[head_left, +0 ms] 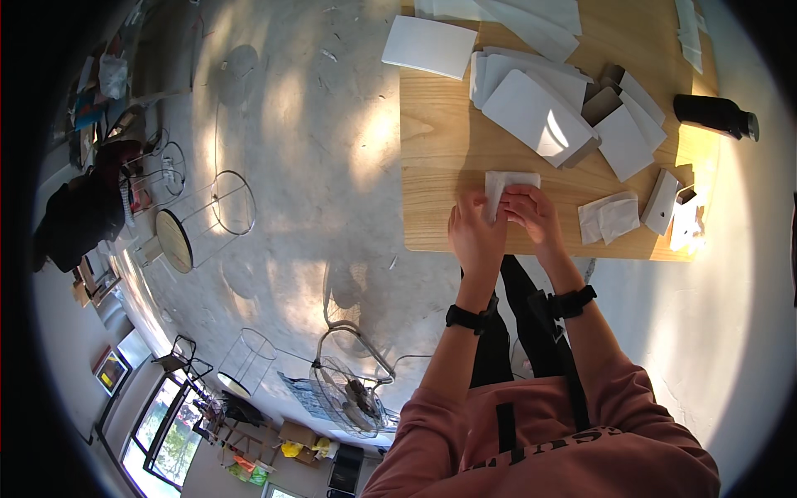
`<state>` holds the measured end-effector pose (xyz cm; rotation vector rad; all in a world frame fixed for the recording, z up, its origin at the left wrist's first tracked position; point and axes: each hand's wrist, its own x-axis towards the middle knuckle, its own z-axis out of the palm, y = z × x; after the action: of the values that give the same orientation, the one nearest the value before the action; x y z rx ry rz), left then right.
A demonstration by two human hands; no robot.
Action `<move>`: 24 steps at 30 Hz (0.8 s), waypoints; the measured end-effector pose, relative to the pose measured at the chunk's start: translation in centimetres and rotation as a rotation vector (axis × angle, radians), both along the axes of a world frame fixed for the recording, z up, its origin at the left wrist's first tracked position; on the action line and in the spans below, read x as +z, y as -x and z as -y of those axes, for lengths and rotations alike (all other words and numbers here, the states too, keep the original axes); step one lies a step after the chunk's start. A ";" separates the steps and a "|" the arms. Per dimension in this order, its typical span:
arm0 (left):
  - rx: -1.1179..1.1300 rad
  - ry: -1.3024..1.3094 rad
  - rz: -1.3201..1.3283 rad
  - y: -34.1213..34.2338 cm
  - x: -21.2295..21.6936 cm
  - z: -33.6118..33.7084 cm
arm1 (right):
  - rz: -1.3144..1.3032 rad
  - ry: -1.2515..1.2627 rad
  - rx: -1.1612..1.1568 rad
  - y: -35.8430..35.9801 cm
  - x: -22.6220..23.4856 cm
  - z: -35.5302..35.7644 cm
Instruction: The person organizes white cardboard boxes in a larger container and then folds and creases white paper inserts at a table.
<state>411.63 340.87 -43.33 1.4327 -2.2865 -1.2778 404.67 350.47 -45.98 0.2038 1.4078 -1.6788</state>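
Note:
Near the front edge of the wooden table (432, 203), my left hand (476, 232) and my right hand (534, 214) are close together on a small folded white sheet (519, 178). My left fingers are bent round its left side. The right fingers are curled over its front part, with the thumb hidden. The sheet looks thin and soft; whether it is paper or a pouch I cannot tell. To the right of my right hand lie more crumpled white sheets (608, 217). Beyond both hands rests a large white box (531, 112), tilted on other white pieces.
An opened white box (623, 137) lies right of the large one. A small white box (661, 202) stands near the right edge. A black bottle (716, 117) lies at the far right. A flat white box (429, 46) overhangs the left edge. A standing fan (349, 394) is on the floor.

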 end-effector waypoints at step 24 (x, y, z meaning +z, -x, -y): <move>-0.164 0.526 -0.055 -0.8 3.0 1.5 | -0.064 -0.043 0.083 1.3 5.7 -2.8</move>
<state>412.38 339.39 -40.34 1.0318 -2.4848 -0.6520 403.34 353.32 -40.24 0.1157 1.4812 -1.6005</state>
